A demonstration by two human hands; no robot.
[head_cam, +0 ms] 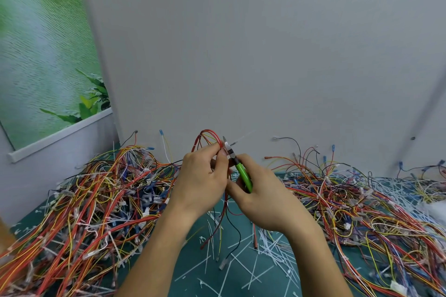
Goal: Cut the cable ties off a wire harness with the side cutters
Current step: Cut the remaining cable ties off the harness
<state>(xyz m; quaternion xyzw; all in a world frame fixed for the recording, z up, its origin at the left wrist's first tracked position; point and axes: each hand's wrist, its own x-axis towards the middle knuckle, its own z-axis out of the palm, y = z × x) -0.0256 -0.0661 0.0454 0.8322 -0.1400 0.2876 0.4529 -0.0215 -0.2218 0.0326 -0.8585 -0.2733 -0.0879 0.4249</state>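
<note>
The wire harness is raised off the green mat in front of you. Its red and yellow wires loop above your left hand, which pinches the bundle just below a white cable tie. Your right hand is wrapped round the green handles of the side cutters. Their blades sit right at that tie, whose blurred tail points off to the right. The blades are very near your left fingertips and the wires, so a bite too deep could, I judge, nick insulation or skin, and the snipped tail may fly. Cut ties litter the green mat, and tangled harness piles lie on both sides.
</note>
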